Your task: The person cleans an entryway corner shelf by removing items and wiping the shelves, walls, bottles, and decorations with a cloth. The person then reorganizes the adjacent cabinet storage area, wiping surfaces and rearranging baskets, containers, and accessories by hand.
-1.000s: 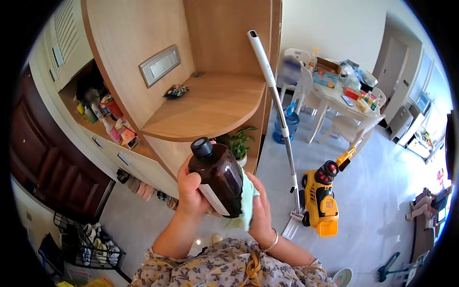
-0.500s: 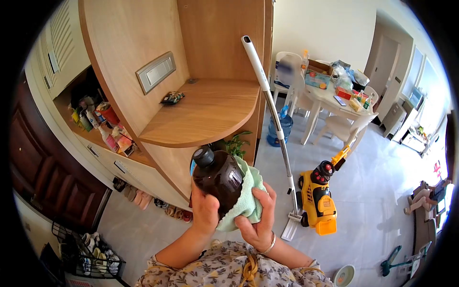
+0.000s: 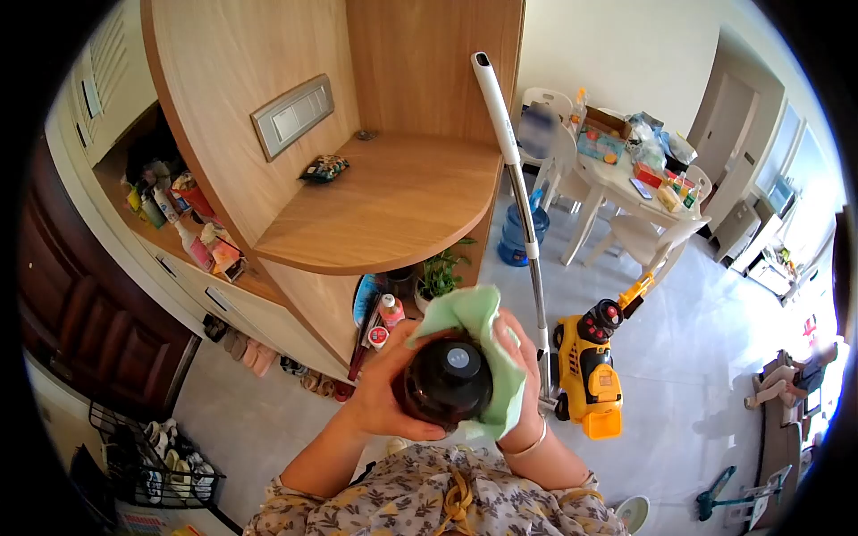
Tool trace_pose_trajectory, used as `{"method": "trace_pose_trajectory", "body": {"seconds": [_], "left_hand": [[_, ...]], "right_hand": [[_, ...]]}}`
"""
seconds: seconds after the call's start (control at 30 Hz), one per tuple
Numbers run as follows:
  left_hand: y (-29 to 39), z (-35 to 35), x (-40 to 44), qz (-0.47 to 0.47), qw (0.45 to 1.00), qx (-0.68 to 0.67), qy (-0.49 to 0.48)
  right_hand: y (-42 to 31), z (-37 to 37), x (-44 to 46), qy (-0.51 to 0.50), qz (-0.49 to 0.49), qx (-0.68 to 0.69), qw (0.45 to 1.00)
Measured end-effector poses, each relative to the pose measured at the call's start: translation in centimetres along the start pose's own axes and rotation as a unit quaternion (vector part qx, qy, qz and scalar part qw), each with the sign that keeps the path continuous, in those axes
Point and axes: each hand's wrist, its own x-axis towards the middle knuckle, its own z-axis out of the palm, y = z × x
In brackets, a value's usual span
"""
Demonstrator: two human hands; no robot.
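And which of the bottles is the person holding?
The dark bottle: the left hand grips it, the right hand holds a green cloth against it. The blue bottle on the floor and pink bottle under the shelf are untouched.

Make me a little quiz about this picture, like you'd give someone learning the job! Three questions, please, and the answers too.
1. True or false: the right hand holds the green cloth against the dark brown bottle.

2. What is the main colour of the toy excavator on the floor?
A) red
B) yellow
C) blue

3. Fill in the missing word: the potted plant stands ____ the curved wooden shelf.

Key: 1. True. 2. B. 3. below.
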Motion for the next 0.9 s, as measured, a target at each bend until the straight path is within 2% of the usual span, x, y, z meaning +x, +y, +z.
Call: {"method": "trace_pose_trajectory", "body": {"seconds": [0.1, 0.13, 0.17, 0.23, 0.27, 0.43, 0.5, 0.53, 0.6, 0.63, 0.7, 0.73, 0.77, 0.8, 0.83, 0.9], "left_hand": [[-0.2, 0.1, 0.0, 0.008, 0.999, 0.042, 0.034], [0.6, -0.1, 0.1, 0.002, 0.991, 0.123, 0.043], [1.0, 0.0, 0.3, 0.001, 0.992, 0.120, 0.043], [1.3, 0.0, 0.6, 0.032, 0.970, 0.240, 0.038], [0.9, -0.3, 0.3, 0.023, 0.971, 0.233, 0.037], [0.7, -1.2, 1.1, 0.051, 0.972, 0.231, 0.009], [1.1, -1.5, 1.4, 0.028, 0.972, 0.233, 0.004], [0.8, -1.7, 1.4, 0.027, 0.972, 0.233, 0.005], [-0.2, -2.0, 1.4, 0.030, 0.995, 0.099, -0.004], [0.0, -1.4, 1.5, -0.025, 0.999, 0.004, 0.022], [-0.7, -1.2, 1.3, -0.027, 0.988, -0.141, 0.048], [-0.8, -1.0, 1.6, -0.029, 0.989, -0.140, 0.049], [-0.7, -0.7, 2.1, -0.023, 0.971, -0.217, 0.095], [-0.5, -0.4, 2.5, -0.015, 0.946, -0.292, 0.141], [-0.2, 0.0, 2.8, -0.012, 0.931, -0.316, 0.184], [-0.7, 0.3, 3.4, 0.066, 0.928, -0.312, 0.193]], "right_hand": [[0.1, -0.7, 0.7, -0.019, -0.012, 0.023, 0.999], [0.3, -1.1, 0.8, -0.069, -0.079, -0.040, 0.994], [0.5, -1.4, 1.0, -0.111, -0.151, -0.095, 0.978], [-1.5, -0.7, 0.7, -0.160, -0.160, -0.254, 0.940], [-1.8, -0.5, 1.1, -0.150, -0.125, -0.240, 0.951], [-1.1, -0.8, 1.7, -0.127, -0.075, -0.192, 0.970], [0.2, -1.5, 2.2, -0.121, -0.045, -0.049, 0.990], [0.9, -1.8, 2.3, -0.122, -0.044, -0.049, 0.990], [2.3, -2.0, 2.3, -0.102, 0.026, 0.139, 0.985], [2.8, -1.8, 2.2, -0.084, 0.027, 0.133, 0.987], [3.4, -1.8, 1.8, -0.127, 0.017, 0.178, 0.976], [4.2, -2.0, 1.6, -0.133, 0.012, 0.160, 0.978], [5.0, -2.1, 1.3, -0.137, 0.008, 0.143, 0.980], [5.4, -2.1, 0.8, -0.122, -0.018, 0.000, 0.992], [5.6, -1.7, 0.3, -0.109, 0.050, 0.077, 0.990], [5.3, -0.7, -0.6, -0.038, 0.166, 0.207, 0.963]]}}
